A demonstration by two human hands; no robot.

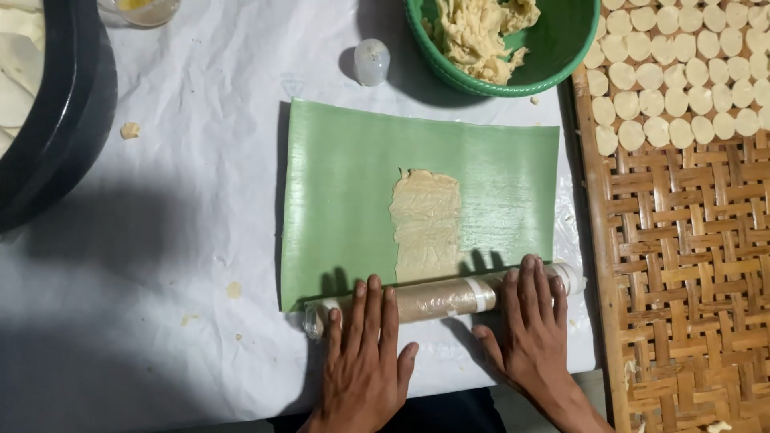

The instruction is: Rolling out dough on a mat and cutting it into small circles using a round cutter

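The left hand [362, 353] is laid flat, fingers straight and close together, on the left part of a rolling pin [441, 297]. The right hand [531, 333] is laid flat in the same way on the right part, its thumb spread out to the side over the table. Nothing is pinched or gripped by either hand; the palms and fingers are simply pressed down on the pin.

The rolling pin is wrapped in clear film and lies crosswise along the near edge of a green leaf sheet [345, 192]. A strip of flattened pale dough [425, 224] is spread on the sheet, running from the pin away towards the middle of the sheet. The dough's near end is met by the pin.

The sheet is laid on a white table cover [200, 200], on which a few dough crumbs are scattered. Beyond the sheet, a green bowl [561, 48] with a lump of dough in it is seen, and just to its left a small clear cap [371, 62]. At the right, a woven bamboo tray [690, 273] is placed beside the table cover, with rows of round dough discs [682, 72] set on its far part. At the far left, part of a dark round pan [64, 112] is seen.
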